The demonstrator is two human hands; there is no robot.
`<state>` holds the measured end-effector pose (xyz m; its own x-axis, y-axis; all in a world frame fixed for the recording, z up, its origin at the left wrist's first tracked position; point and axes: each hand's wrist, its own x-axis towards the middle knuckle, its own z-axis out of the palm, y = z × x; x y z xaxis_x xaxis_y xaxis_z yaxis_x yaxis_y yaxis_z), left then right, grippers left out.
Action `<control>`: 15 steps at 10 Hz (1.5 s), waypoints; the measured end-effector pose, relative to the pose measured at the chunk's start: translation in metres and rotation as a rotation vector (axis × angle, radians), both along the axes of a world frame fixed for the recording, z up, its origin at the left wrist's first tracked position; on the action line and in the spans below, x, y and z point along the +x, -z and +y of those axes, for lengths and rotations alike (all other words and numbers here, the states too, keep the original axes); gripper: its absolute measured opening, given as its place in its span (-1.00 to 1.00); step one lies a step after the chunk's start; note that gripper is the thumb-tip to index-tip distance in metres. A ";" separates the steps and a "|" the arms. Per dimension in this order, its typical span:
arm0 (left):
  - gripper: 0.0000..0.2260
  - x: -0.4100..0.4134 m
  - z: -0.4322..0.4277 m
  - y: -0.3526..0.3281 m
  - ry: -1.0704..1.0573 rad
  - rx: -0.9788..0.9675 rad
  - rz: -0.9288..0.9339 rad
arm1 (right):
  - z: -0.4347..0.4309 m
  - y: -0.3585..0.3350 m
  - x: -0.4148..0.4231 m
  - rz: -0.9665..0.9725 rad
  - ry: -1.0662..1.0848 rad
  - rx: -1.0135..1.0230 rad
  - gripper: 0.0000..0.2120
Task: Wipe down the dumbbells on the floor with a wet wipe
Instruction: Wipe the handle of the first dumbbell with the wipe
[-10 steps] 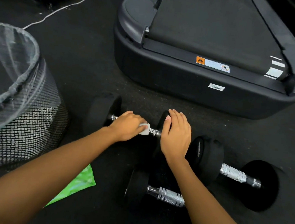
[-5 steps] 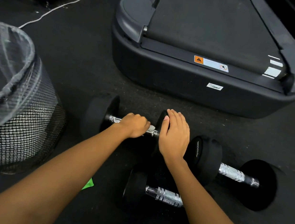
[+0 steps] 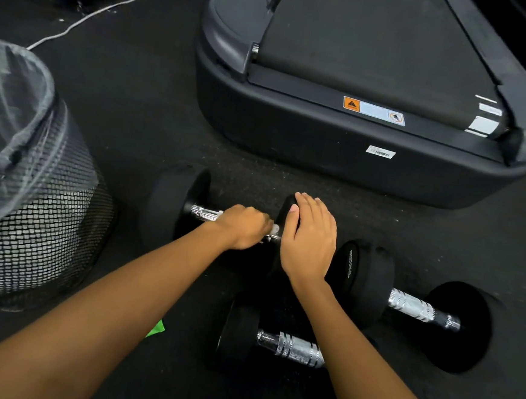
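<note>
Three black dumbbells with chrome handles lie on the dark floor. My left hand (image 3: pixel 244 226) grips a white wet wipe (image 3: pixel 274 230) curled around the chrome handle of the far dumbbell (image 3: pixel 176 202), near its right head. My right hand (image 3: pixel 310 237) rests flat with straight fingers on top of that right head. A second dumbbell (image 3: pixel 410 305) lies to the right. The third dumbbell (image 3: pixel 291 348) lies nearest me, partly hidden under my right forearm.
A black mesh waste bin (image 3: pixel 34 212) lined with clear plastic stands at the left. A treadmill base (image 3: pixel 353 149) fills the back right. A green packet (image 3: pixel 155 329) peeks out under my left forearm. A white cable (image 3: pixel 107 7) runs across the far floor.
My left hand has slid right along the handle with the wipe, toward the right head. The wipe shows less. My right hand stays on the head.
</note>
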<state>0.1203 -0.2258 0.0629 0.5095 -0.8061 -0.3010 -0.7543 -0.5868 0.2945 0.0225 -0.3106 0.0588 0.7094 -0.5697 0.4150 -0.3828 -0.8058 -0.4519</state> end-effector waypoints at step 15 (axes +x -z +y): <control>-0.66 0.007 0.043 0.012 0.195 -0.301 -0.098 | 0.000 0.000 0.001 -0.016 0.008 0.003 -0.56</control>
<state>0.1273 -0.1831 0.0509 0.3523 -0.9359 0.0065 -0.8765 -0.3275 0.3529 0.0231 -0.3106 0.0589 0.6984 -0.5765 0.4242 -0.3819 -0.8013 -0.4604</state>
